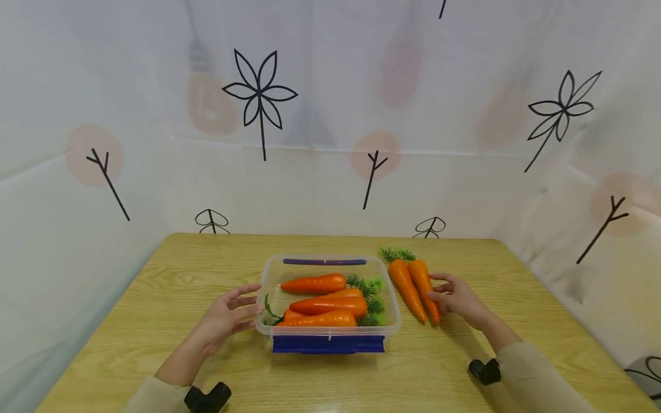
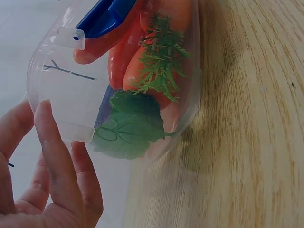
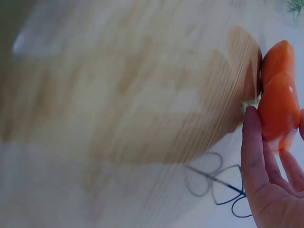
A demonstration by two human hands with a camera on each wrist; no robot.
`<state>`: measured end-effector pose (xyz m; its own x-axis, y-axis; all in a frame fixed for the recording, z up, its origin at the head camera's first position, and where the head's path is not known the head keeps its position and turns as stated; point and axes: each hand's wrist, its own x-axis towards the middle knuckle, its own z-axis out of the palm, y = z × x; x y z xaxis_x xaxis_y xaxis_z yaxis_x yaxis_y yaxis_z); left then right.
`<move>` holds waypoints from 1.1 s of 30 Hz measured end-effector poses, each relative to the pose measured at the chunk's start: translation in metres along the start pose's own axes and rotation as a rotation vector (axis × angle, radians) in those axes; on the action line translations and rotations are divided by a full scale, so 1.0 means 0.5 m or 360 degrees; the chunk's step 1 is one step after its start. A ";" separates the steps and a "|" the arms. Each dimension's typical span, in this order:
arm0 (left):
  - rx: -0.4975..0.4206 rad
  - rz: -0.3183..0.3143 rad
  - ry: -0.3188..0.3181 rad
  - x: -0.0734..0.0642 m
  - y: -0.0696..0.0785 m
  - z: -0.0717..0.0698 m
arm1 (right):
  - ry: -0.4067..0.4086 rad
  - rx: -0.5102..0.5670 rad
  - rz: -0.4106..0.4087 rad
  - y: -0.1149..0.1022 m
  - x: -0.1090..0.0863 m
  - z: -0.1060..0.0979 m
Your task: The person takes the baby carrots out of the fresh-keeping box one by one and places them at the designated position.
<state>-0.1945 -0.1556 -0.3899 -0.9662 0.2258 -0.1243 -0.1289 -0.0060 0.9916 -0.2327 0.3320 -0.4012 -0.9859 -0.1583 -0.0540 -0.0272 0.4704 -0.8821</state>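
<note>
A clear plastic box [image 1: 330,331] with blue clips stands on the table, holding several orange carrots [image 1: 322,305] with feathery green tops. At the box's left side, my left hand [image 1: 225,315] touches the wall with its fingertips, fingers loosely spread. Through that wall, a broad green leaf [image 2: 128,126] shows in the left wrist view. To the right of the box, two carrots lie side by side, tips toward me. My right hand [image 1: 459,301] pinches the outer carrot [image 1: 422,281] between thumb and fingers; the inner carrot [image 1: 405,287] lies against it.
The wooden table [image 1: 206,258] reaches back to a pale patterned curtain [image 1: 320,189], which also hangs along both sides. Black wrist devices [image 1: 208,397] sit at both sleeves. Green carrot tops [image 1: 396,254] lie behind the two loose carrots.
</note>
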 end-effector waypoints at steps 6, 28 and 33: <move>-0.0004 0.0011 -0.0007 -0.001 0.000 0.000 | -0.0027 -0.0093 0.0010 0.000 0.005 0.000; -0.0013 -0.0001 -0.0013 0.000 -0.002 0.000 | -0.0012 -0.0290 -0.0107 -0.064 0.021 -0.026; -0.0013 0.0000 -0.0018 0.001 -0.002 -0.001 | -0.0041 -0.0303 -0.0176 -0.095 0.023 -0.030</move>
<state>-0.1947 -0.1559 -0.3911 -0.9637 0.2366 -0.1238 -0.1308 -0.0139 0.9913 -0.2454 0.3209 -0.3531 -0.9707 -0.2389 0.0242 -0.1681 0.6040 -0.7791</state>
